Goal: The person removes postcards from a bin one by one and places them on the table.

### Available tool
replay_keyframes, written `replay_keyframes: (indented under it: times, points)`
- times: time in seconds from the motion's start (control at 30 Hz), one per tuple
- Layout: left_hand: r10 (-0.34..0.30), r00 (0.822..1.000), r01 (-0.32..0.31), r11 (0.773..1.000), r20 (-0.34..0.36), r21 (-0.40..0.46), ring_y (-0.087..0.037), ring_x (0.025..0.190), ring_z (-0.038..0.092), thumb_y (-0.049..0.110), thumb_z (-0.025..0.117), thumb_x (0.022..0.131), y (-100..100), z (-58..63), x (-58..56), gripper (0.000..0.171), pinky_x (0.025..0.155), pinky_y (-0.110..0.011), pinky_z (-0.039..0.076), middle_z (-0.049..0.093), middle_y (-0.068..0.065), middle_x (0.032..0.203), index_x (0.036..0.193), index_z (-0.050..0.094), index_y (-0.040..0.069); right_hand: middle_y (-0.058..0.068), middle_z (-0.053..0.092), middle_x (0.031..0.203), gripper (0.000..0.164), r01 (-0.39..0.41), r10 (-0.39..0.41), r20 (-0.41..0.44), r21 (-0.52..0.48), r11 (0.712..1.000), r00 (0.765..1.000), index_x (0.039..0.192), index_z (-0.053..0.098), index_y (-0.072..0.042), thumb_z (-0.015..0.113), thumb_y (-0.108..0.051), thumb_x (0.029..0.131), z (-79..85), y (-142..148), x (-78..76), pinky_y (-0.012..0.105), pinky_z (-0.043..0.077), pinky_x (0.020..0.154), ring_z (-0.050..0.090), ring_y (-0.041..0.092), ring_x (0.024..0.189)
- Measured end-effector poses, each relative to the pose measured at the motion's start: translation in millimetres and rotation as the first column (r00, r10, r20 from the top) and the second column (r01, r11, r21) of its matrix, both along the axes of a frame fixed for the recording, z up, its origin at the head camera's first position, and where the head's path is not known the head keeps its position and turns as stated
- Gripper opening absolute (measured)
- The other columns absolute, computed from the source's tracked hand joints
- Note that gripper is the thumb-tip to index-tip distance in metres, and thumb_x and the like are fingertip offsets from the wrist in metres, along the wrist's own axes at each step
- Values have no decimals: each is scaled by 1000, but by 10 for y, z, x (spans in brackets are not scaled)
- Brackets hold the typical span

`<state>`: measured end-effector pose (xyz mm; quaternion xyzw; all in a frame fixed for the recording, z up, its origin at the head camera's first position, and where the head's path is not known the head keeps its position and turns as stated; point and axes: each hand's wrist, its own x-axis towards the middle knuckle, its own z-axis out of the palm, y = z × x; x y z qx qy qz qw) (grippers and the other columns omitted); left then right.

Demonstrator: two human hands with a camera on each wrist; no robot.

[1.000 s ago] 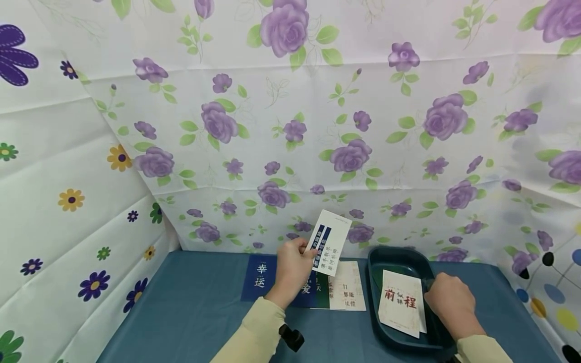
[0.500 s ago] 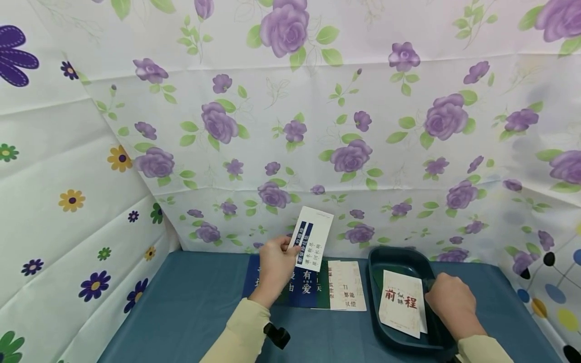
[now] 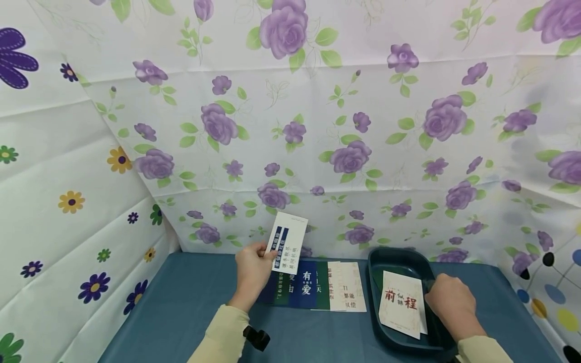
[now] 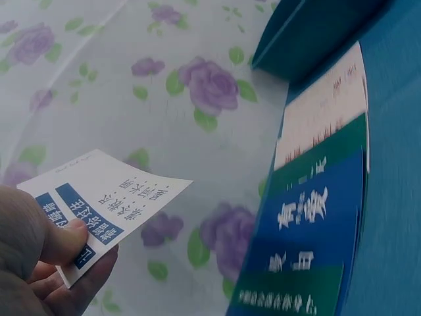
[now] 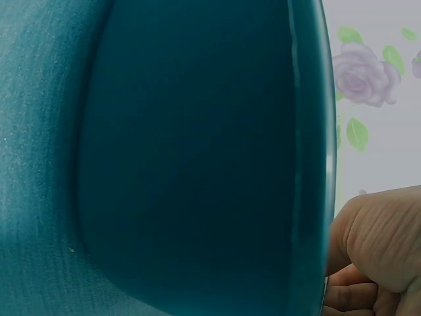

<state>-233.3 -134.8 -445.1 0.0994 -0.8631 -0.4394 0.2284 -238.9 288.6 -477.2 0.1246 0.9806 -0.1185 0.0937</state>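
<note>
Between thumb and fingers, my left hand [image 3: 251,275] pinches a white card [image 3: 291,242] with blue bands and dark lettering. The card is raised and tilted, overlapping the left end of a row of cards in the head view. That row has a blue card [image 3: 306,287], green ones and cream ones [image 3: 355,292], fanned over each other; the left wrist view shows the blue card [image 4: 302,204] too. At the right, my right hand [image 3: 451,305] grips the rim of a dark teal tray [image 3: 373,307]. Inside the tray lie cream cards [image 3: 399,305] with red and black characters.
A blue-teal cloth [image 3: 308,335] covers the table. Behind it hangs a white curtain [image 3: 308,166] with purple roses, meeting the table's back edge. Another flowered sheet [image 3: 81,227] closes off the left, and a dotted one [image 3: 556,282] stands at the right.
My left hand has carried the white card leftward along the row, uncovering more of the green and blue cards. The right hand and the tray have stayed put.
</note>
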Motion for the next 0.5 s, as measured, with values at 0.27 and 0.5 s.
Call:
replay_keyframes:
  times: [0.27,0.5]
  points:
    - [73,996,-71,997,59,-37,-12,59,62,19,74,81,-347,-127,16,16,50,-27,48,69,-5,76,93,72,9,21,63,77,31,-2,2,-1,-5,1000,1000,91,66,5,71,-23,78,-3,21,-5,40,43,46,56,26,59]
    - [122,983,-115,991,135,-62,-14,61,62,18,73,81,-632,-356,6,18,51,-27,47,69,-7,78,95,71,7,21,64,75,27,-12,12,-7,-23,1000,1000,86,67,3,69,-22,79,3,31,-4,41,43,46,56,27,58]
